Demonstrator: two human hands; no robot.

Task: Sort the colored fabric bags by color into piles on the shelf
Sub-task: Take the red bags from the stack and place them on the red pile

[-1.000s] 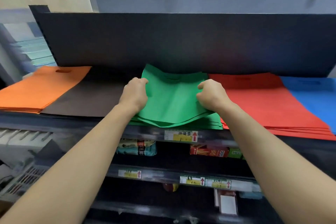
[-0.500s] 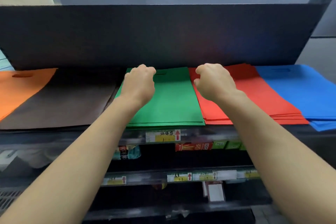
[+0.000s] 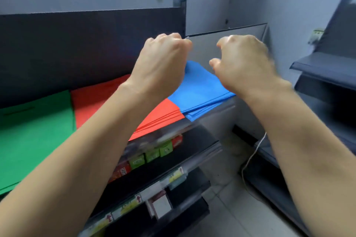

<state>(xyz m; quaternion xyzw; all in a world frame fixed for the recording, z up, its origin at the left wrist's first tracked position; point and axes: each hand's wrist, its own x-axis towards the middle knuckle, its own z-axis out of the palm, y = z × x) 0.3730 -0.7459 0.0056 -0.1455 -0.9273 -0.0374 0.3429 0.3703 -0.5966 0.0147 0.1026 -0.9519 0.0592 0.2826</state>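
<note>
The left hand (image 3: 161,63) and right hand (image 3: 244,63) hover with fingers curled in, gripping nothing. The blue bags (image 3: 200,90) lie below the fingers, beside the red bags (image 3: 158,117).

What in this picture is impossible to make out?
All in the head view:
Left hand: its palm faces away, so whether it holds anything is hidden.
Right hand: motion blur makes its fingers unclear.
Blue pile: its far end is behind both hands.
Green pile: cut off by the left edge.
Shelf labels: too blurred to read.
</note>
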